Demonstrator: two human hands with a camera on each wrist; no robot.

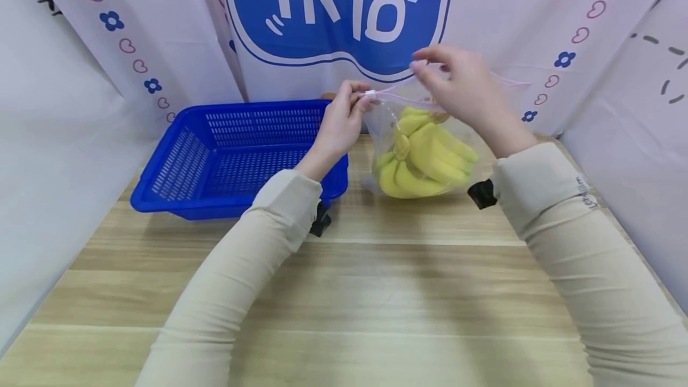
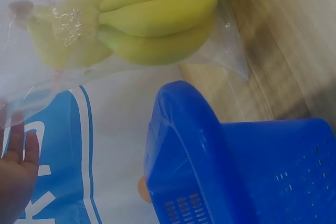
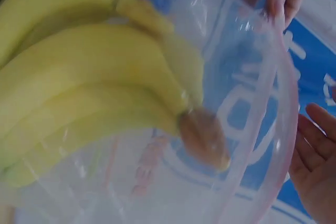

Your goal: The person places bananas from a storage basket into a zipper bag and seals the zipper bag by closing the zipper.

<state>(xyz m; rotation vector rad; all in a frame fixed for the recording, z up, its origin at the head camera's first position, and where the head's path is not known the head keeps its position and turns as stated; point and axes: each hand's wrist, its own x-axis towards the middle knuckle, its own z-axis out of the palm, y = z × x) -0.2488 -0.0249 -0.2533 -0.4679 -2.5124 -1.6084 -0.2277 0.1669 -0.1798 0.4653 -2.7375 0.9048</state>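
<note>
Bananas (image 1: 424, 157) sit inside a clear zip bag (image 1: 387, 136) standing on the counter (image 1: 344, 291), just right of the blue basket (image 1: 231, 157). I've got my left hand (image 1: 341, 121) pinching the white slider at the bag's top, and my right hand (image 1: 457, 85) pinching the pink rim farther from the basket.

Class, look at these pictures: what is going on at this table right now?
A person holds a clear zip bag upright on the wooden table, with a bunch of yellow bananas inside. The left hand pinches the white slider at one end of the bag's top edge, and the right hand pinches the rim further along. The bag's mouth looks open. A blue basket stands on the table beside the bag.
</note>
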